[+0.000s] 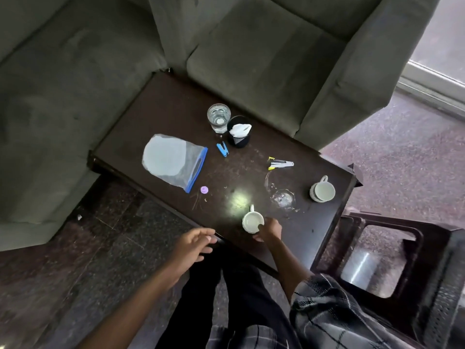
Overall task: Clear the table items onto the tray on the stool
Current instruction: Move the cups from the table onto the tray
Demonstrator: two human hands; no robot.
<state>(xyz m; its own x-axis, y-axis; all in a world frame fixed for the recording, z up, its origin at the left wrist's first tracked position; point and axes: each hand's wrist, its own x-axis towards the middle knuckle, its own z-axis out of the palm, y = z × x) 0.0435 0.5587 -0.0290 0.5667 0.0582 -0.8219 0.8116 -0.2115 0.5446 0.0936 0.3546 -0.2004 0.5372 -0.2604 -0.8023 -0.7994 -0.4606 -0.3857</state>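
**What sits on my dark table**

The dark wooden table (176, 114) in front of me is scratched and catches a glare spot. On it lie a zip bag (173, 161), a small purple cap (204, 189), a blue clip (223, 149), a glass of water (218, 117), a black mesh cup (239, 136) stuffed with tissue, a stapler (281, 164), a clear glass ashtray (283, 198), a white cup (322, 191) and another white cup (252, 221) near my edge.
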